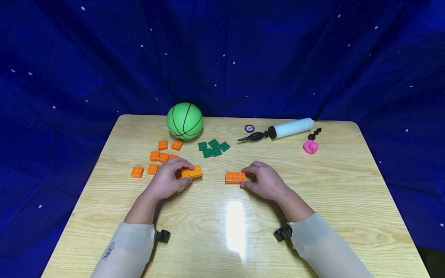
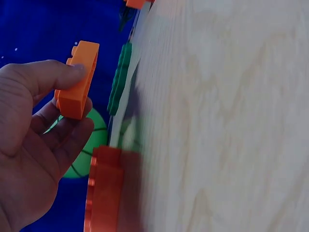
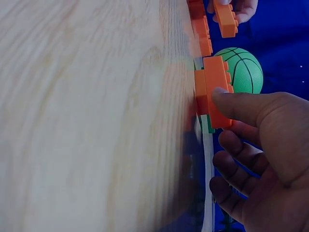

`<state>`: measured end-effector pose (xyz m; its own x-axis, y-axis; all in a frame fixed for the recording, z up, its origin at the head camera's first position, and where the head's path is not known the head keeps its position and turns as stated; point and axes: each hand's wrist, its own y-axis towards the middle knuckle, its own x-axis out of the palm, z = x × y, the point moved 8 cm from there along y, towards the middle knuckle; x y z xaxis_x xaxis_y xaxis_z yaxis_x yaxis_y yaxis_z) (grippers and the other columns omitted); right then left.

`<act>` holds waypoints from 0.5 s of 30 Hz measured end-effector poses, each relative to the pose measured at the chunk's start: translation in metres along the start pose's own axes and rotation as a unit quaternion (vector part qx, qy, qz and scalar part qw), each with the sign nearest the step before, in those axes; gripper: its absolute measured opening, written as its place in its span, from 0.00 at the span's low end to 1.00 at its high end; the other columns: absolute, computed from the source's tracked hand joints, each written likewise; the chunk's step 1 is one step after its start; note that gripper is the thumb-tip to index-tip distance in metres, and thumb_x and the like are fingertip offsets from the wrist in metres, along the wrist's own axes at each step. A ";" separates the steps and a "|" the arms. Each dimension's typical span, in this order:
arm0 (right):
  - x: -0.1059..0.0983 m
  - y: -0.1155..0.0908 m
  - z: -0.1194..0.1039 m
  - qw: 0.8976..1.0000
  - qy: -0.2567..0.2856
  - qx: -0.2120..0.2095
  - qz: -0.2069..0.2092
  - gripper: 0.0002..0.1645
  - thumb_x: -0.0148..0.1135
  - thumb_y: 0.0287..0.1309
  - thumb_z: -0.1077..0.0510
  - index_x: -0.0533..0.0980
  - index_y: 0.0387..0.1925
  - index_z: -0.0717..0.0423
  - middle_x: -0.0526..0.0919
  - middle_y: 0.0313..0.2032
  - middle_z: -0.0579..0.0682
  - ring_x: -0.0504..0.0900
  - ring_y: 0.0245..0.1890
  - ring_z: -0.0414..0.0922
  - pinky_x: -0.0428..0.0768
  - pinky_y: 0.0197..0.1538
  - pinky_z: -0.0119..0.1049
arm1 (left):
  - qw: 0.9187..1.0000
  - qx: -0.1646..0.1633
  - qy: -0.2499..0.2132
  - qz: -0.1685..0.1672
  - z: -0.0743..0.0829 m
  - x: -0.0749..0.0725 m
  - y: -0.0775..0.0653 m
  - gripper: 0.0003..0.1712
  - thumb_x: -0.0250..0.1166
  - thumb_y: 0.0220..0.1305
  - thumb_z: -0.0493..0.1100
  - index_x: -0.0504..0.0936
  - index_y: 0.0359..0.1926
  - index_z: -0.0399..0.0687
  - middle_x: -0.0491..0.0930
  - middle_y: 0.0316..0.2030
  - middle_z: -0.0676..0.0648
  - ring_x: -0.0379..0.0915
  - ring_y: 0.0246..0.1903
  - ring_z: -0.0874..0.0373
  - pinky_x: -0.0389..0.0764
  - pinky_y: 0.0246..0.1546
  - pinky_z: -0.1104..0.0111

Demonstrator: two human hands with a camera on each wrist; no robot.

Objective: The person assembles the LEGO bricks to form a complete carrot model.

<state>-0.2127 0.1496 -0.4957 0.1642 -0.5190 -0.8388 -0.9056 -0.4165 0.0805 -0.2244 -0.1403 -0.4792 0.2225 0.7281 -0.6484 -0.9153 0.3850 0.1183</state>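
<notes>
My left hand (image 1: 168,178) pinches a light orange toy brick (image 1: 192,172) between thumb and fingers. In the left wrist view that brick (image 2: 77,82) is tilted and held up off the table. My right hand (image 1: 264,179) grips the right end of a longer orange brick (image 1: 235,177) with two rows of studs. The right wrist view shows the thumb across the side of this brick (image 3: 217,92), its other fingers loosely bent. Whether it touches the table I cannot tell. Several small orange bricks (image 1: 154,156) lie left of and behind my left hand, some partly hidden by it.
Several dark green bricks (image 1: 207,153) lie between and beyond the hands. Behind them sits a green ball (image 1: 185,121). A hand pump (image 1: 292,129), a round chip (image 1: 249,128), a pink rubber duck (image 1: 310,146) and a small black piece (image 1: 314,134) are at the back right.
</notes>
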 end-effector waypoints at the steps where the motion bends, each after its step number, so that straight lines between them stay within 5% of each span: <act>1: 0.000 0.000 0.000 1.000 0.001 -0.001 0.000 0.24 0.79 0.56 0.51 0.86 0.53 0.54 0.83 0.42 0.47 0.76 0.38 0.43 0.78 0.46 0.42 | 1.000 0.004 -0.001 -0.001 0.002 0.002 0.001 0.17 0.76 0.59 0.35 0.87 0.49 0.53 0.81 0.52 0.52 0.76 0.49 0.54 0.78 0.47 0.58; 11: 0.000 0.001 -0.002 1.000 0.001 -0.007 0.000 0.24 0.78 0.57 0.51 0.85 0.53 0.56 0.84 0.43 0.48 0.77 0.39 0.43 0.79 0.47 0.42 | 0.999 0.034 -0.015 -0.017 0.019 0.025 0.012 0.18 0.75 0.60 0.33 0.88 0.50 0.53 0.81 0.52 0.53 0.75 0.50 0.54 0.77 0.46 0.59; 15: 0.000 0.001 -0.003 1.000 0.001 -0.005 -0.001 0.24 0.78 0.57 0.51 0.85 0.53 0.56 0.83 0.42 0.48 0.77 0.39 0.43 0.79 0.47 0.42 | 0.999 0.038 -0.018 -0.028 0.023 0.035 0.016 0.17 0.75 0.61 0.34 0.88 0.49 0.54 0.80 0.52 0.53 0.76 0.52 0.55 0.78 0.52 0.58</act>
<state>-0.2124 0.1467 -0.4943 0.1655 -0.5194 -0.8384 -0.9012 -0.4249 0.0853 -0.2231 -0.0953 -0.4829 0.2864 0.7228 -0.6289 -0.8733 0.4669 0.1390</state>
